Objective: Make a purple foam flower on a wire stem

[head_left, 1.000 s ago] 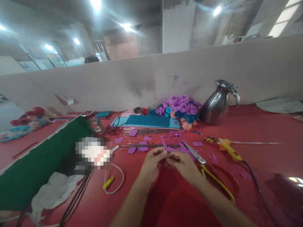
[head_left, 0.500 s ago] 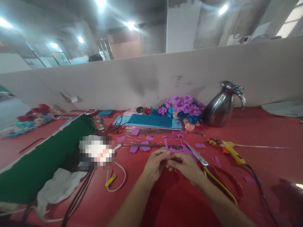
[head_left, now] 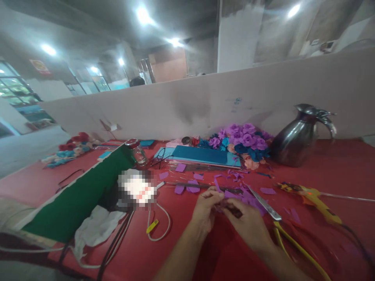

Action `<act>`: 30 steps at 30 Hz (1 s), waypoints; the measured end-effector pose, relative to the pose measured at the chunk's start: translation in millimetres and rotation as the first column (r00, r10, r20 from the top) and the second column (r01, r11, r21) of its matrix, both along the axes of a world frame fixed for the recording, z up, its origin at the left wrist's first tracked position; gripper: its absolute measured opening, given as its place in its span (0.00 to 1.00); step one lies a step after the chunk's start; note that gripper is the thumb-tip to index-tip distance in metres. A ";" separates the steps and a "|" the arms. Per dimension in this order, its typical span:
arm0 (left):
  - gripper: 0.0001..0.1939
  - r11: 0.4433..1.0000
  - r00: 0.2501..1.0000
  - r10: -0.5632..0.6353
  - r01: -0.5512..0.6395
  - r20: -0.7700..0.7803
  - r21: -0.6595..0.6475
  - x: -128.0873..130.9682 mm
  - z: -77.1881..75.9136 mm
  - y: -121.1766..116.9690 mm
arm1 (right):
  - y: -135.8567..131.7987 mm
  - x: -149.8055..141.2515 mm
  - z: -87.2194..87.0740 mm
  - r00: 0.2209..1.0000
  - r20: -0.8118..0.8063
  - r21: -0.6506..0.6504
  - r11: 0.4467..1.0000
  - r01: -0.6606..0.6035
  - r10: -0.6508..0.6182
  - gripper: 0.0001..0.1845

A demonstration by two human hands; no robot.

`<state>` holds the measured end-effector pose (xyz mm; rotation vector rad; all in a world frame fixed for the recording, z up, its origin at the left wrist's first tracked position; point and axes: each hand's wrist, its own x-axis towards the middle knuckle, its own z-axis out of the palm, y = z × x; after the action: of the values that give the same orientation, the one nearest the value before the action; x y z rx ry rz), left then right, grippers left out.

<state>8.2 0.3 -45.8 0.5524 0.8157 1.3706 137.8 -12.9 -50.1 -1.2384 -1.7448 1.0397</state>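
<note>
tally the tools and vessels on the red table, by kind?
Scissors: 1
Glue gun: 1
Steel jug: 1
Glass jar: 1
Total: 4

This is a craft workshop in a bare concrete hall with ceiling lamps. A long red-covered worktable (head_left: 336, 164) carries a heap of purple and blue paper roses (head_left: 243, 141), purple paper scraps (head_left: 187, 186), a yellow glue gun (head_left: 315, 197) and yellow-handled scissors (head_left: 275, 218).

Pale partition wall (head_left: 205, 105) behind red table (head_left: 336, 164), ceiling lights (head_left: 142, 15).
</note>
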 end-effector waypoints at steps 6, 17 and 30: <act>0.12 0.999 1.000 0.025 -0.025 0.001 0.027 0.2 0.8 0.9 | -2.7 -2.5 -2.5 0.994 0.064 0.150 0.986 0.074 -0.084 0.13; 0.14 0.999 0.999 0.036 -0.035 -0.013 0.026 1.3 -1.5 -0.5 | -2.9 -1.9 -5.9 0.999 -0.003 0.038 0.999 0.039 -0.038 0.11; 0.12 0.997 0.997 -0.069 0.068 -0.027 -0.027 -6.0 1.2 1.3 | 3.8 -1.2 -4.0 0.990 -0.139 -0.027 0.999 -0.022 0.018 0.08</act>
<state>2.2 1.6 -44.5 0.5755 0.8295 1.2903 136.6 -9.1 -54.2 -1.1395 -1.6438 1.1380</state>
